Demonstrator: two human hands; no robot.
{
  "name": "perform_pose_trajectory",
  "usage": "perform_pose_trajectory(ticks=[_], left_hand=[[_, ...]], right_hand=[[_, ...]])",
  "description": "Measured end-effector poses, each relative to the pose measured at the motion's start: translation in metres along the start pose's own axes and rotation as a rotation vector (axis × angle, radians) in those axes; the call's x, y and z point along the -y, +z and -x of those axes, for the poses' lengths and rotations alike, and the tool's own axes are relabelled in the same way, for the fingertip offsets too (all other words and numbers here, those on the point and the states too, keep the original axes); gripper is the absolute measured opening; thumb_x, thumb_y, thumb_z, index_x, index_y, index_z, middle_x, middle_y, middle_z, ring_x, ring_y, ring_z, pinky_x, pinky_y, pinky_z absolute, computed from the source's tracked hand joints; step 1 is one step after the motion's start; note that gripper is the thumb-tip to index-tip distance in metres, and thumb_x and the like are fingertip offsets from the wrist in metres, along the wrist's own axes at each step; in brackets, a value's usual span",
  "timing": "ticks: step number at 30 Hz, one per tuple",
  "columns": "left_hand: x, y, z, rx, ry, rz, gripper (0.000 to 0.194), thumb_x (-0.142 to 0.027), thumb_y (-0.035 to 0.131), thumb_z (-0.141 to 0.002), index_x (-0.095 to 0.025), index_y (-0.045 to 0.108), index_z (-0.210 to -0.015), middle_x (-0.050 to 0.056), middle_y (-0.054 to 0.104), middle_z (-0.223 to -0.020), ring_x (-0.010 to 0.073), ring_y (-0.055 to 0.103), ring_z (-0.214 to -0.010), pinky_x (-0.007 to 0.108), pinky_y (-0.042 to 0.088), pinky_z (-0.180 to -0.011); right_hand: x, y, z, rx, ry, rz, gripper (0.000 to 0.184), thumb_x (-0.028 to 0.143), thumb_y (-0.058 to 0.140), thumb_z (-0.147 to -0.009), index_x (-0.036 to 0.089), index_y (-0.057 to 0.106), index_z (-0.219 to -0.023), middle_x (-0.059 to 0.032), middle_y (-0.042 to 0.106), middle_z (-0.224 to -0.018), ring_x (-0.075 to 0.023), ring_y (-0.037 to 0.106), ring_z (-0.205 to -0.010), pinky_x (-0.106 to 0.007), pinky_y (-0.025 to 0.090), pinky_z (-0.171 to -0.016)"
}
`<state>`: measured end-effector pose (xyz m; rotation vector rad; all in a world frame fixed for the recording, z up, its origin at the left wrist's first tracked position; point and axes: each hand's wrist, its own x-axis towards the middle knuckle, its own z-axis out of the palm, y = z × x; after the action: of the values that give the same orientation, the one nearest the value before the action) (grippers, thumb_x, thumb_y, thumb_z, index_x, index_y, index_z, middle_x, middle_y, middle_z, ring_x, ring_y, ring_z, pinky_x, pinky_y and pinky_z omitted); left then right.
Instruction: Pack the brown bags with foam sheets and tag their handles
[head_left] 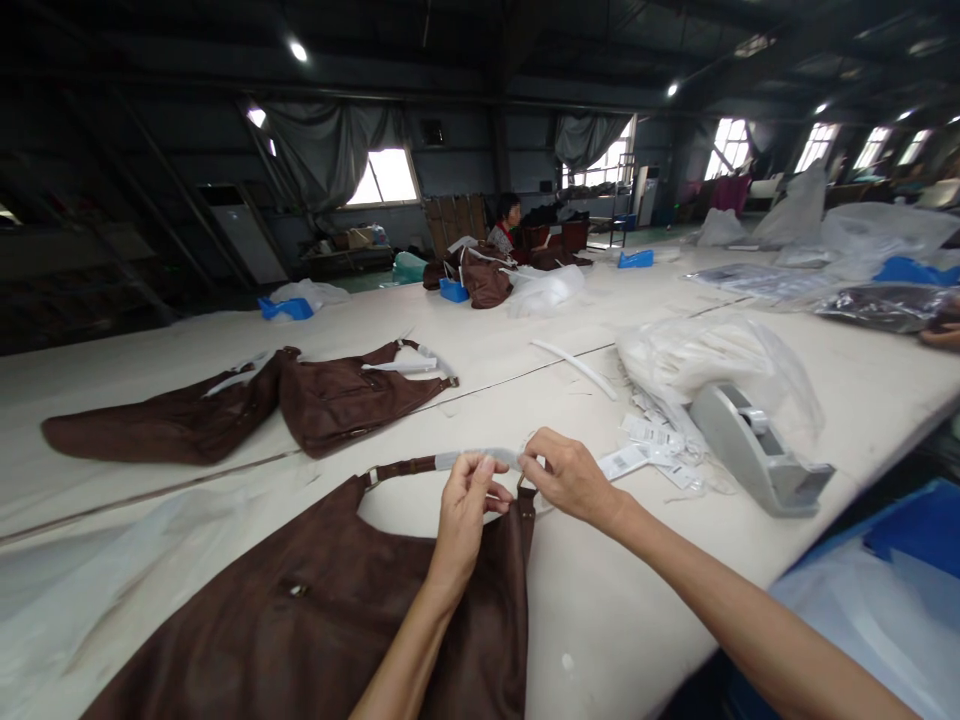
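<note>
A large dark brown handbag [322, 590] lies on the table in front of me, its strap [405, 467] arched away from me. A whitish protective wrap [466, 458] covers the right part of the strap, close to the metal ring [520, 484]. My left hand [466, 515] is closed with thumb and fingers at the wrapped stretch. Just right of it, my right hand [566, 475] pinches at the end of the wrap by the ring; its fingertips partly hide what they grip. White paper tags [656, 445] lie right of my right hand.
A grey tape dispenser [757, 450] stands at the right beside a clear plastic bag [712, 370]. A white strip [574, 368] lies further back. Another brown handbag [345, 400] rests at left. A person [504, 230] sits across the table near more brown bags [484, 278].
</note>
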<state>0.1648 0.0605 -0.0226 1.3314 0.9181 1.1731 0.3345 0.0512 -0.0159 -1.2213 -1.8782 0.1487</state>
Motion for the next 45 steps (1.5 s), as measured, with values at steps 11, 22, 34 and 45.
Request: perform_pose_trajectory(ticks=[11, 22, 34, 45], left_hand=[[-0.010, 0.023, -0.009, 0.101, 0.068, -0.198, 0.022, -0.038, 0.072, -0.073, -0.017, 0.068, -0.072, 0.000, 0.060, -0.072, 0.0120, 0.047, -0.058, 0.024, 0.038, -0.057], [-0.020, 0.022, -0.004, 0.124, -0.113, 0.170, 0.024, -0.037, 0.070, -0.074, -0.015, 0.064, -0.067, 0.004, 0.062, -0.073, 0.0152, 0.056, -0.072, 0.024, 0.046, -0.068], [-0.011, 0.020, -0.006, 0.124, -0.258, 0.491, 0.021, -0.031, 0.078, -0.072, -0.013, 0.067, -0.074, 0.012, 0.074, -0.101, 0.0172, 0.067, -0.083, 0.028, 0.052, -0.082], [-0.002, 0.025, -0.005, 0.250, -0.208, 0.209, 0.027, -0.030, 0.070, -0.079, -0.017, 0.076, -0.102, 0.009, 0.073, -0.112, 0.0137, 0.065, -0.074, 0.028, 0.050, -0.082]], right_hand=[[0.006, -0.024, -0.003, 0.134, 0.133, -0.157, 0.011, 0.021, 0.053, -0.092, 0.022, 0.060, -0.084, -0.0003, 0.059, -0.089, -0.0117, 0.055, -0.068, -0.024, 0.041, -0.063], [-0.007, -0.036, 0.004, 0.030, 0.589, -0.643, 0.025, 0.042, 0.067, -0.075, 0.021, 0.066, -0.088, -0.0045, 0.066, -0.102, -0.0172, 0.066, -0.074, -0.025, 0.052, -0.049], [-0.026, 0.009, 0.087, 0.116, 0.783, -0.714, 0.035, 0.031, 0.074, -0.062, 0.019, 0.068, -0.094, -0.0037, 0.073, -0.090, -0.0229, 0.067, -0.087, -0.037, 0.052, -0.081], [-0.010, -0.012, 0.102, -0.156, 0.862, -0.621, 0.028, 0.043, 0.064, -0.078, 0.023, 0.046, -0.075, 0.0005, 0.061, -0.074, -0.0194, 0.065, -0.067, -0.029, 0.051, -0.055]])
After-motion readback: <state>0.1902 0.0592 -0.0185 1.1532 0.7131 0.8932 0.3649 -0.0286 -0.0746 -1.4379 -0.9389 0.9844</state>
